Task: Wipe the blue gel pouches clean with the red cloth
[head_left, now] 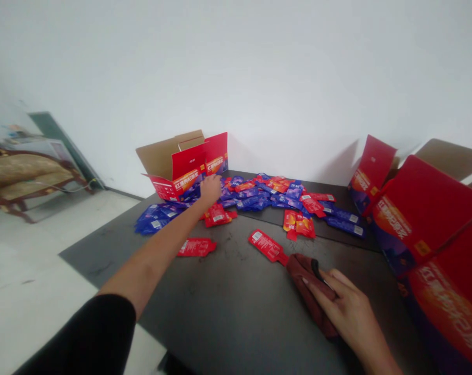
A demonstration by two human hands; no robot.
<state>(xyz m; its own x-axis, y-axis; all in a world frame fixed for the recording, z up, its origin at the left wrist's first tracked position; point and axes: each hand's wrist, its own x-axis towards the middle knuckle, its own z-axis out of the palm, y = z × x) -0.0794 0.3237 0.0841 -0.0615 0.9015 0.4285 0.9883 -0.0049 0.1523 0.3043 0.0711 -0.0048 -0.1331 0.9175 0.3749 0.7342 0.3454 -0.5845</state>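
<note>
One left hand [211, 189] far forward

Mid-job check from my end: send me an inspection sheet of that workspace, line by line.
Surface: dark table with a seam across it and dark streaks near the middle.
Job's things: mostly blue heap of sachets, some red; open red carton at left, red carton panels at right.
Clutter: two single red sachets lie apart on the near side.
Hands: left hand at the heap's left end, grip unclear; right hand holds a maroon pouch-like item.
Cables: possibly one pale cable by the sofa; on the table, nothing seen.
Surroundings: white wall behind, pale floor at left.
</note>
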